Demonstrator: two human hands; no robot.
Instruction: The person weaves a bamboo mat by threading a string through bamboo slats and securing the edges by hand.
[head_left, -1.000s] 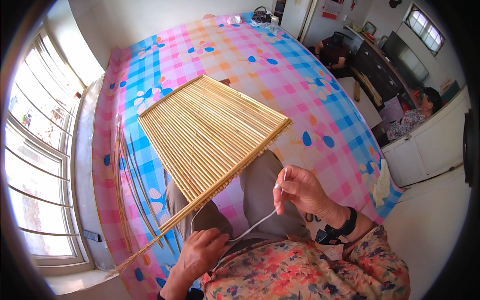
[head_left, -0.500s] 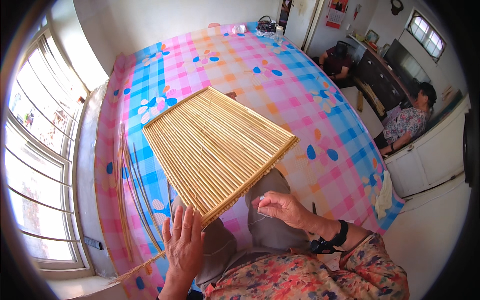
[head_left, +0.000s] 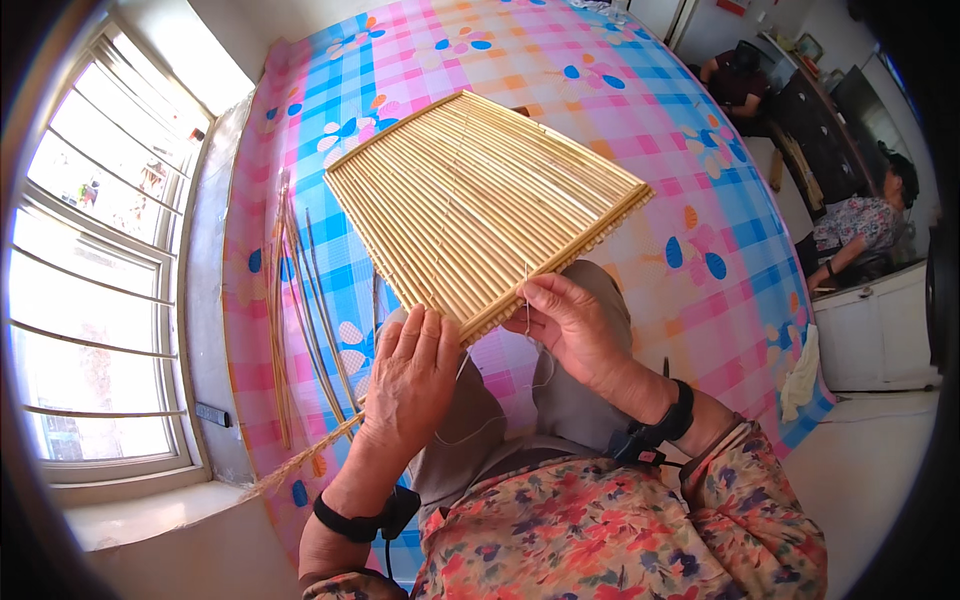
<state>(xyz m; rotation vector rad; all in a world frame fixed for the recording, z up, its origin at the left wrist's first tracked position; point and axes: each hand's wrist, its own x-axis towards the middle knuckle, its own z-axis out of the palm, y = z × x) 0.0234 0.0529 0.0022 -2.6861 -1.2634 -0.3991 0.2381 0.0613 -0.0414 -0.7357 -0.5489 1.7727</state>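
A flat panel of pale yellow stalks, laid side by side and stitched together, rests tilted over my knees. My left hand grips its near left corner, fingers over the top and thumb hidden. At the near edge, my right hand is closed in a pinch, its thumb against the border stalks. A thin, needle-like sliver stands up beside that thumb tip. White thread hangs below the right hand, and another stretch loops down from under the panel near the left hand.
Loose long stalks lie at the left on a checked, flowered sheet. A fibre bundle stretches toward the window sill. Beyond the sheet's right side are two people and a white cloth.
My right hand has come to the panel's near edge, where it was apart before. My left hand has closed over the corner. The view has tilted down, and more thread shows.
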